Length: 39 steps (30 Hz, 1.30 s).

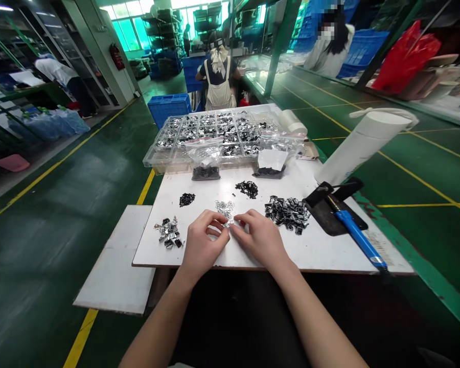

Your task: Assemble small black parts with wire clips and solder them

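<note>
Two bare hands met at the near middle of the white table [214,185], the left hand [204,244] and right hand [259,239] curled with thumbs and fingertips drawn together; whether either pinched a piece was too small to tell. Tiny silvery parts [225,206] lay just beyond the fingertips. Silver-and-black pieces [169,233] were heaped at left, and a larger dark, shiny pile [287,213] at right. The work looked partway along: loose parts were plentiful, though which pieces were finished could not be told. Farther in sat two small piles of black bits [187,199] [247,189]. Beyond them, two clear bags stood upright, the left bag [206,164] and the right bag [270,164] each with dark bits at the bottom. Behind stood a clear divided tray [148,157], most visible compartments holding shiny metal pieces, and past it a blue crate [169,105] on the floor.
</note>
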Available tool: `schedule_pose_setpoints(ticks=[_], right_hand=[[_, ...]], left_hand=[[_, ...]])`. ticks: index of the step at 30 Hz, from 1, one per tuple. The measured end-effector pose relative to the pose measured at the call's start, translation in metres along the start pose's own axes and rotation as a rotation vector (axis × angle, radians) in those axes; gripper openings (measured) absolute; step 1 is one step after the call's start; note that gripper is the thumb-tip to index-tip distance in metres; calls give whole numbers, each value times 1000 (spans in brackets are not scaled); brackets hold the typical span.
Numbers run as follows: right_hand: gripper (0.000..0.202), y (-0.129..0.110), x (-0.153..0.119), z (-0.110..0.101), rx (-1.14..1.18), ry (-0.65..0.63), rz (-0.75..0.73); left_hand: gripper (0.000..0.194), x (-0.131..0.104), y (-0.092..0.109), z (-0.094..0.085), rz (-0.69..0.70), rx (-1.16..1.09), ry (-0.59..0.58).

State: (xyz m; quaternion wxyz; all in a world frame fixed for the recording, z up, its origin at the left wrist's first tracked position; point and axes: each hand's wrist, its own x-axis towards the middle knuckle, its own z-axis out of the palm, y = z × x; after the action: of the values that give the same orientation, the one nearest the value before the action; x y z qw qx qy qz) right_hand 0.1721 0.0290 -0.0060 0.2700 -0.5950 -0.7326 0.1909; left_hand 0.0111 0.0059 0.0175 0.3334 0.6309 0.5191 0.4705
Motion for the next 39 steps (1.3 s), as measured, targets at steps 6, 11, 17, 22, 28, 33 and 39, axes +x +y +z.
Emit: schedule_pose_setpoints(ticks=[6,11,17,22,28,33,39], right_hand=[[18,-3,1,8,19,43,-45],[14,-2,-6,11,24,125,-98],[16,-3,-8,9,82,162,-140],[15,-2,-8,5,184,138,-108],[13,-1,-8,1,327,156,-119],[15,-1,-8,1,354,157,-112],[18,0,-8,1,359,146,-109]], left_hand=[[5,-9,-10,2,-162,-117,36],[6,-10,-13,2,-165,-156,43],[7,-11,-14,3,-136,-160,40],[7,-10,-12,2,-141,-160,55],[6,-9,-12,3,-147,-158,41],[7,-9,-12,2,-158,-146,21],[10,-9,-13,2,-139,-154,18]])
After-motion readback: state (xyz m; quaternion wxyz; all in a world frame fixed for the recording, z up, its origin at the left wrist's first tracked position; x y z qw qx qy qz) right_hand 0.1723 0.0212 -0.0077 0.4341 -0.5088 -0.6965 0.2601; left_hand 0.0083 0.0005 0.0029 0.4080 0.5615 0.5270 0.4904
